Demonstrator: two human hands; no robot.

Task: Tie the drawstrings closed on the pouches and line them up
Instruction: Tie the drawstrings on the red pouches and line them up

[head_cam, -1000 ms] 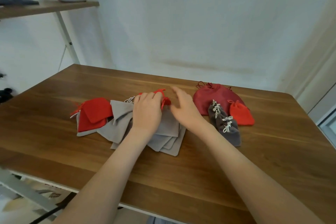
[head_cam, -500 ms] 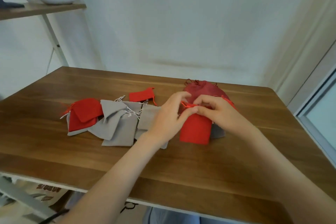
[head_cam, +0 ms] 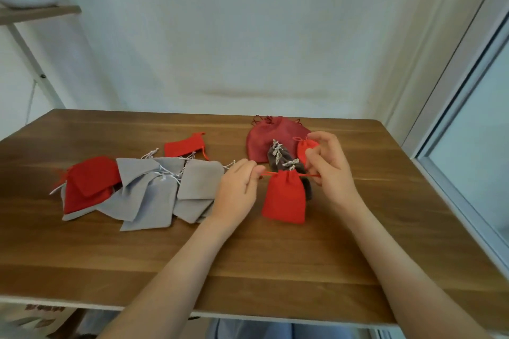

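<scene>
A red pouch (head_cam: pixel 285 198) hangs between both hands over the wooden table (head_cam: pixel 275 270), its mouth gathered into a tight neck. Whether its lower edge rests on the wood cannot be told. Its red drawstring (head_cam: pixel 268 173) runs taut out of the neck to either side.

The left hand (head_cam: pixel 238 190), just left of the red pouch, has its grip closed: thumb and curled fingers pinch the left end of the drawstring. The right hand (head_cam: pixel 330 170), just right of the red pouch, pinches the other end, its lower fingers curled in and its upper fingers lifted and bent.

Directly behind the red pouch, partly hidden by it, lie two dark grey pouches (head_cam: pixel 278 155) with pale cords knotted at their necks. Beside them, behind the right hand, is a small tied orange-red pouch (head_cam: pixel 304 150). All three rest against a large dark red pouch (head_cam: pixel 264 137) farther behind the red pouch.

Well to the left of the red pouch, beyond the left hand, flat light grey pouches (head_cam: pixel 154 195) lie overlapping in a loose pile with white cords loose. At the pile's far left end, open red pouches (head_cam: pixel 88 184) lie on top. A small flat red pouch (head_cam: pixel 184 146) lies alone behind the pile.
</scene>
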